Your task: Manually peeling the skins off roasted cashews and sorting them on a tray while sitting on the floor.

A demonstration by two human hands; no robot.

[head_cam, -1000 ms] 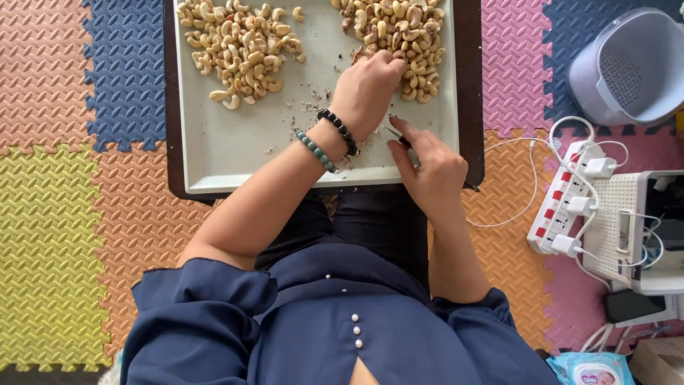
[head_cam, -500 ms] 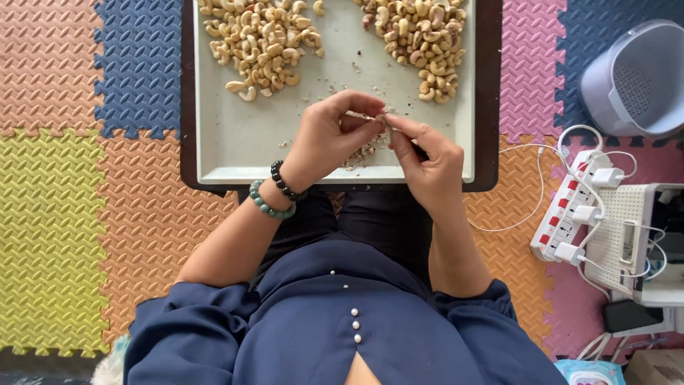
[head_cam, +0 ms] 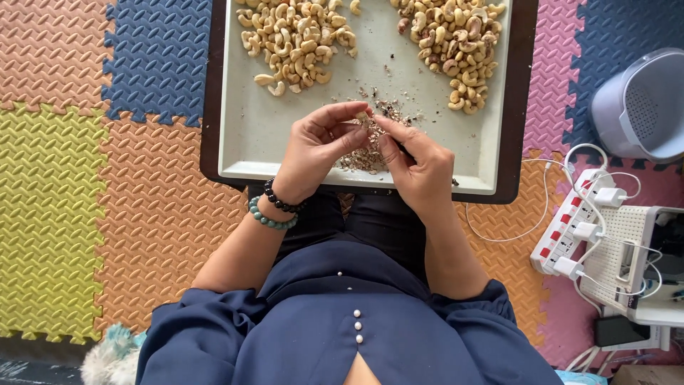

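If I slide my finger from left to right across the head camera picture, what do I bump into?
Yellow mat → blue mat → pale cashew pile → left hand → right hand → power strip → grey basket.

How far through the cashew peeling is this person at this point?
Done, it seems: a pile of paler cashews on the tray, and a scatter of skin flakes under the hands. In hand: the left hand and right hand pinch one cashew together. Left: the darker, patchier pile, roughly as big, so perhaps halfway.
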